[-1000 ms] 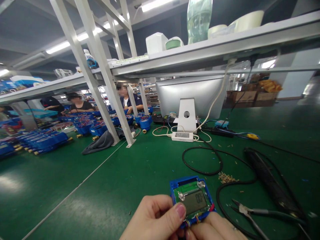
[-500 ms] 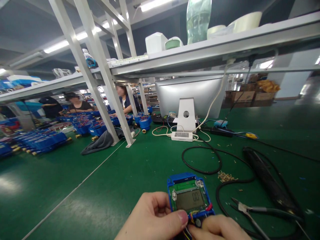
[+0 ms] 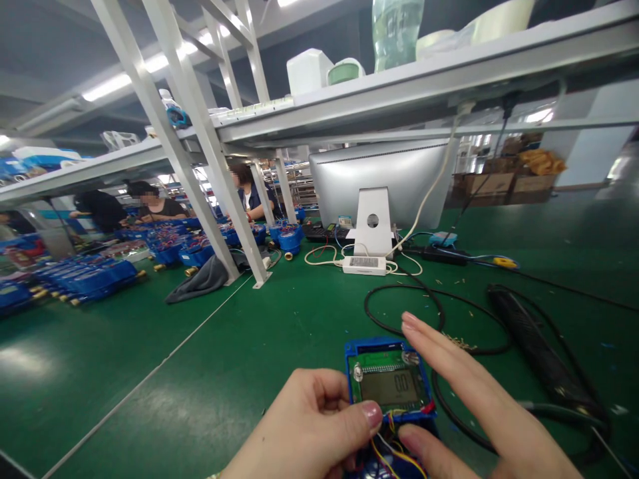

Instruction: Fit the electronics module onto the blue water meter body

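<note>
blue meter module [image 3: 388, 386], green board and grey LCD facing up; coloured wires at its near edge

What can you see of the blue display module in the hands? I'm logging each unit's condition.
The blue display module is a blue plastic frame holding a green circuit board with a grey LCD showing digits, with two silvery screws at its upper corners. Red, yellow and blue wires leave its lower edge. It is held face up above the green table. The left hand grips its lower left, thumb on the edge; the right hand lies along its right side, fingers extended.
</note>
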### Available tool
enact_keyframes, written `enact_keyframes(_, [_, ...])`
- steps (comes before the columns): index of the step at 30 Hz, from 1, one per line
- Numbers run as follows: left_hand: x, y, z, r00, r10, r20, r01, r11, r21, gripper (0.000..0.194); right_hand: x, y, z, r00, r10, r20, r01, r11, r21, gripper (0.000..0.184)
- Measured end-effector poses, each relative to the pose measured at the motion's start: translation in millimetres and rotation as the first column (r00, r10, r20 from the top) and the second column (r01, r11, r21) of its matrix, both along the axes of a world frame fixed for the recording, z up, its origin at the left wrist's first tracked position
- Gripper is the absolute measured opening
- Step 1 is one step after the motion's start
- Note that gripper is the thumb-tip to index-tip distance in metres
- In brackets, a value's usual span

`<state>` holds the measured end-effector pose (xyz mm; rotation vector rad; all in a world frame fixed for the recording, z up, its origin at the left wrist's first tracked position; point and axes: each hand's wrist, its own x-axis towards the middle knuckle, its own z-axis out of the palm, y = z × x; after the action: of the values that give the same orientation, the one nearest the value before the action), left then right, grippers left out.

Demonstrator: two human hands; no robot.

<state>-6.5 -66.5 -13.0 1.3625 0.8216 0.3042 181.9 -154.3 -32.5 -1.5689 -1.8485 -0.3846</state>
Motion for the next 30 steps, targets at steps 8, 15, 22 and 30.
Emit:
enact_keyframes(8, [4,9,2.7,0.998,-0.064,-0.023,0.065,0.997,0.029,0.041,-1,19,9.8,0.99,0.097,-0.101,-0.109,0.987,-0.122,0.058])
enact_keyframes(15, [5,8,9.0,0.986,-0.131,0.102,0.138,0.988,-0.064,0.028,-3,20,4.1,0.988,0.001,-0.155,-0.007,0.999,-0.034,0.048])
enact_keyframes(22, [14,0,-2.3,0.998,-0.034,0.053,0.032,0.998,0.049,0.009,16,21,14.6,0.977,0.213,0.007,-0.211,0.971,-0.117,0.067])
enact_keyframes(30, [12,-1,-1.8,0.998,-0.05,0.036,0.047,0.995,0.09,0.012,25,16,11.7,0.971,0.2,0.13,-0.188,0.977,-0.101,0.073])
